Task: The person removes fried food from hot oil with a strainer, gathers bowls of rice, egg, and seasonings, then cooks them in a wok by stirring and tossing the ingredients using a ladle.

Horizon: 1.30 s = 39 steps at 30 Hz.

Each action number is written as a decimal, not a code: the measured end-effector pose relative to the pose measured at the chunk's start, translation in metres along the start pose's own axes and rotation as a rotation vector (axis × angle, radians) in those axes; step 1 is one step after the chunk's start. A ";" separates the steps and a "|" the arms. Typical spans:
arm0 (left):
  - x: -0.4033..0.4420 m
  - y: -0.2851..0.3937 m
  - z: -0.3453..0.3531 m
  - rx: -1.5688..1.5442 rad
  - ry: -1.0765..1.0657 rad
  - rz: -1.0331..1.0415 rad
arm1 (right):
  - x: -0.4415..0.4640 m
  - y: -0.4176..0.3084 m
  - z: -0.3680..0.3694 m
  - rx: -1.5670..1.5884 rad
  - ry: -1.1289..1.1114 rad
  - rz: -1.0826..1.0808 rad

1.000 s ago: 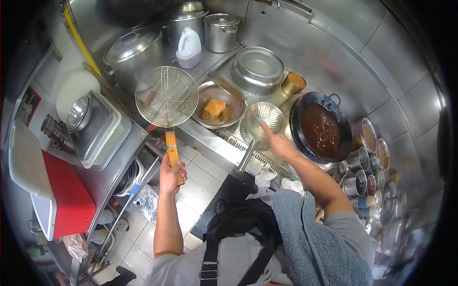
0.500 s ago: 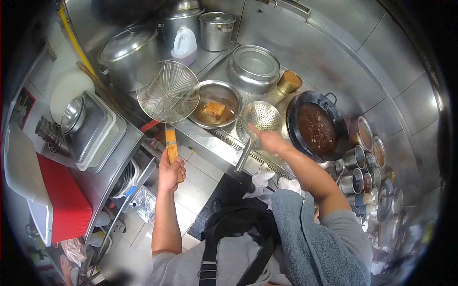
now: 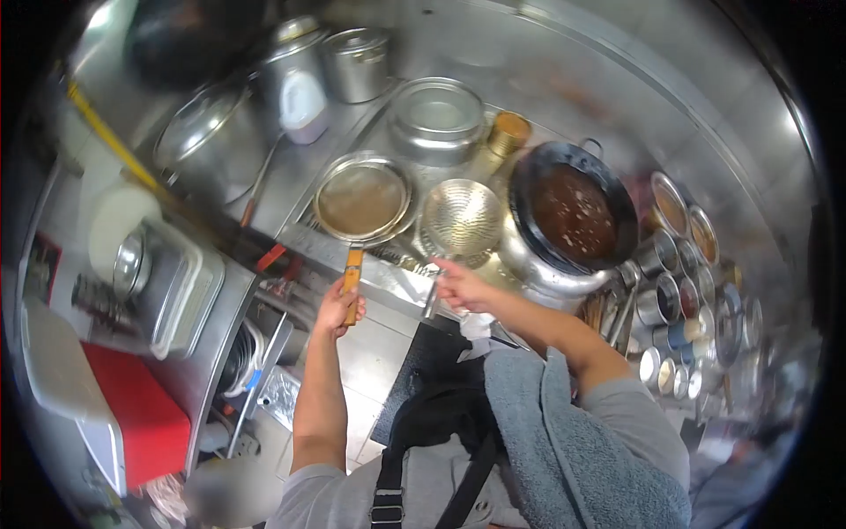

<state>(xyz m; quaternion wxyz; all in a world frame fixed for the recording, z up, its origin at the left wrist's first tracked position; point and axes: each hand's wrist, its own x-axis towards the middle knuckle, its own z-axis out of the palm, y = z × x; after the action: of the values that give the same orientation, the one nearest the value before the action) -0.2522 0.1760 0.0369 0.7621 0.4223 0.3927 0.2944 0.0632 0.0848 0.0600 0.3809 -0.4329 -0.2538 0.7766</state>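
Observation:
My left hand (image 3: 339, 307) is wrapped round the wooden handle of a round wire skimmer (image 3: 357, 198). The skimmer's mesh lies over a metal bowl, whose contents are blurred beneath it. My right hand (image 3: 464, 286) is beside the metal handle of a perforated ladle (image 3: 461, 216), its index finger stretched out and the other fingers partly bent. Contact between those fingertips and the handle is unclear. To the right of the ladle, a black wok (image 3: 573, 207) holds dark brown liquid with pale foam.
Behind the bowl stand a lidded round pot (image 3: 436, 121) and a gold-coloured can (image 3: 508, 134). A plastic jug (image 3: 302, 106) and large pots are at the back left. Many small containers (image 3: 659, 302) crowd the right; a red box (image 3: 137, 414) sits at lower left.
The skimmer has moved right and down over the bowl, covering the orange-brown piece seen there before. My right hand has moved down towards the ladle's handle. The view has shifted.

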 end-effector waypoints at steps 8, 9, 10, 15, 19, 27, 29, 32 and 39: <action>0.006 0.026 0.006 0.852 0.445 0.686 | -0.254 -0.079 0.031 -0.906 -0.359 -0.401; -0.004 0.030 0.027 0.852 0.376 0.595 | -0.299 -0.075 0.049 -0.772 -0.765 -0.578; -0.016 0.032 0.056 0.855 0.299 0.503 | -0.343 -0.066 0.070 -0.903 -0.811 -0.676; 0.008 -0.028 0.200 0.632 -0.380 0.241 | -0.473 -0.034 0.094 -1.078 0.060 -1.116; 0.057 -0.053 0.330 0.814 -0.890 0.128 | -0.487 -0.034 0.182 -0.244 0.661 -1.972; -0.032 -0.071 0.508 0.891 -1.606 0.209 | -0.425 -0.019 0.253 -0.613 0.871 -1.819; -0.062 -0.092 0.512 0.758 -1.840 0.041 | -0.420 -0.007 0.270 -0.632 0.934 -1.757; -0.115 -0.114 0.501 0.754 -2.087 -0.042 | -0.426 0.016 0.303 -0.647 1.065 -1.610; -0.202 -0.170 0.488 1.117 -2.646 -0.227 | -0.417 0.179 0.377 -0.509 1.271 -0.886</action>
<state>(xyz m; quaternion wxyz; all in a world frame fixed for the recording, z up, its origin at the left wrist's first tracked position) 0.0764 -0.2628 0.1221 0.3172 0.5853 -0.4967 -0.5569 -0.1902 -0.3824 0.3175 0.6140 -0.7234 -0.3058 0.0785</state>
